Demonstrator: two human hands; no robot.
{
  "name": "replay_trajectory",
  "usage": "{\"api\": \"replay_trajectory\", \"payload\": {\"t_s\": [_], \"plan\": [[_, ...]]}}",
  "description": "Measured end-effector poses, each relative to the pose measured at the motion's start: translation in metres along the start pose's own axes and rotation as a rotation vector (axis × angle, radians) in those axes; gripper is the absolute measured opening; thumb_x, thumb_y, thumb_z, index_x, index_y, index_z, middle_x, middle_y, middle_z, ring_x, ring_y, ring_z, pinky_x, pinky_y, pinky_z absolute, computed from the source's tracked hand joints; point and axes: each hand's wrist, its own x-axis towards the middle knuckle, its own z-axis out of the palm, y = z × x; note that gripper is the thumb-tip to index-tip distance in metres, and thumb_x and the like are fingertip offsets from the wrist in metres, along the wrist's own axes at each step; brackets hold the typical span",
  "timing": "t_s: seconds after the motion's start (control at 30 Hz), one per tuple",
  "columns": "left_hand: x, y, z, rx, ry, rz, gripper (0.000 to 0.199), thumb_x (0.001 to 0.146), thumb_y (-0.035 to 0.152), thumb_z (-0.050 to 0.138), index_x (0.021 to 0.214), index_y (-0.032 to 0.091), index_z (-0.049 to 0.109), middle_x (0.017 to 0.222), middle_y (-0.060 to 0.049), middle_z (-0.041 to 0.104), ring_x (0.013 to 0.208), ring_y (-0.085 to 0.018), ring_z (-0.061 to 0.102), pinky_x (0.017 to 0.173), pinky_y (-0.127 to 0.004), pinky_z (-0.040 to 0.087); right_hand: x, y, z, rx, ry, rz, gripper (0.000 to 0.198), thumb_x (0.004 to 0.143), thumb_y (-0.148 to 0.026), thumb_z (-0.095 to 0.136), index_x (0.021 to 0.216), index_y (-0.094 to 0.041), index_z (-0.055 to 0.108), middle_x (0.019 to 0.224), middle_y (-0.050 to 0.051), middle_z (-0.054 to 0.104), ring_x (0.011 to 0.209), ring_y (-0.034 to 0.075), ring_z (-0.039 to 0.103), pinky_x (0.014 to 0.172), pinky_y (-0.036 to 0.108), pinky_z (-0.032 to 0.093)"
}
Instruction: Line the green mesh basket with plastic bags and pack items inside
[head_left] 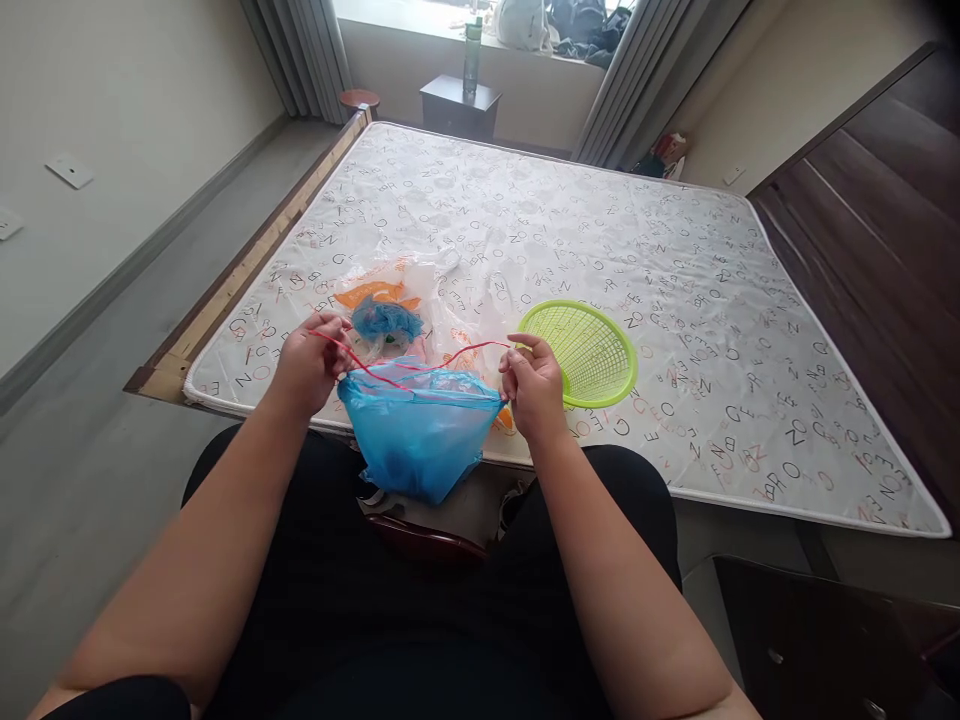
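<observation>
A blue plastic drawstring bag [420, 440] hangs between my two hands, over my lap at the mattress edge. Something darker shows through its lower part, too dim to name. Red drawstrings [379, 378] run from the bag's top to both hands. My left hand [313, 362] is closed on one red string near the bag's left top corner. My right hand [534, 385] pinches the right top corner and the other string, its index finger stretched out. Behind the bag lie a crumpled blue plastic bag [388, 319] and clear and orange plastic bags [382, 292].
A lime green mesh basket [581, 352] lies tipped on the mattress [675, 300], just right of my right hand. Beyond the bed stands a dark nightstand [459, 100] with a green bottle [472, 60]. A wooden bed rail [247, 265] edges the left side.
</observation>
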Motion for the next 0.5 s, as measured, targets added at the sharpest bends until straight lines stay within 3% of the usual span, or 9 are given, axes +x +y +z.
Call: {"api": "replay_trajectory", "payload": {"t_s": [0.1, 0.17, 0.23, 0.3, 0.4, 0.5], "plan": [[-0.017, 0.024, -0.019, 0.283, -0.343, -0.211, 0.018, 0.079, 0.033, 0.078, 0.087, 0.018, 0.071, 0.056, 0.001, 0.054, 0.039, -0.006, 0.038, 0.04, -0.018, 0.032, 0.001, 0.001, 0.001, -0.033, -0.028, -0.032, 0.02, 0.088, -0.03, 0.065, 0.108, -0.024, 0.063, 0.074, -0.007, 0.064, 0.041, 0.005, 0.035, 0.038, 0.021, 0.034], [-0.028, 0.043, -0.029, 0.49, -0.543, -0.339, 0.023, 0.076, 0.034, 0.081, 0.094, 0.02, 0.076, 0.068, -0.005, 0.067, 0.045, -0.01, 0.05, 0.042, -0.02, 0.039, 0.001, -0.001, 0.002, -0.025, -0.017, -0.071, 0.02, 0.089, -0.03, 0.065, 0.109, -0.024, 0.063, 0.078, -0.006, 0.066, 0.042, 0.004, 0.034, 0.039, 0.02, 0.033], [-0.04, 0.061, -0.032, 0.635, -0.727, -0.425, 0.035, 0.073, 0.034, 0.084, 0.106, 0.023, 0.079, 0.09, -0.01, 0.077, 0.063, -0.019, 0.067, 0.054, -0.024, 0.053, 0.002, -0.006, 0.003, 0.02, -0.012, -0.083, 0.02, 0.09, -0.029, 0.065, 0.109, -0.026, 0.062, 0.088, -0.005, 0.071, 0.043, 0.004, 0.032, 0.038, 0.02, 0.03], [-0.051, 0.072, -0.025, 0.669, -0.868, -0.442, 0.046, 0.072, 0.04, 0.086, 0.114, 0.025, 0.079, 0.111, -0.013, 0.078, 0.091, -0.029, 0.074, 0.074, -0.032, 0.061, 0.001, -0.014, 0.005, 0.073, -0.032, -0.065, 0.021, 0.09, -0.029, 0.066, 0.11, -0.027, 0.061, 0.1, -0.003, 0.073, 0.043, 0.003, 0.029, 0.038, 0.02, 0.027], [-0.062, 0.061, 0.0, 0.63, -0.884, -0.327, 0.049, 0.081, 0.055, 0.076, 0.117, 0.022, 0.078, 0.122, -0.013, 0.075, 0.114, -0.034, 0.069, 0.092, -0.038, 0.059, -0.003, -0.025, 0.017, 0.126, -0.094, -0.037, 0.019, 0.092, -0.032, 0.066, 0.109, -0.028, 0.061, 0.108, -0.002, 0.074, 0.044, 0.003, 0.027, 0.037, 0.021, 0.023], [-0.064, 0.009, 0.031, 0.714, -0.74, -0.256, 0.045, 0.101, 0.052, 0.047, 0.111, 0.017, 0.074, 0.111, -0.011, 0.075, 0.102, -0.027, 0.07, 0.088, -0.037, 0.058, -0.011, -0.029, 0.036, 0.158, -0.166, -0.04, 0.018, 0.096, -0.042, 0.064, 0.106, -0.027, 0.061, 0.099, -0.002, 0.074, 0.043, 0.004, 0.025, 0.037, 0.02, 0.022]]}}
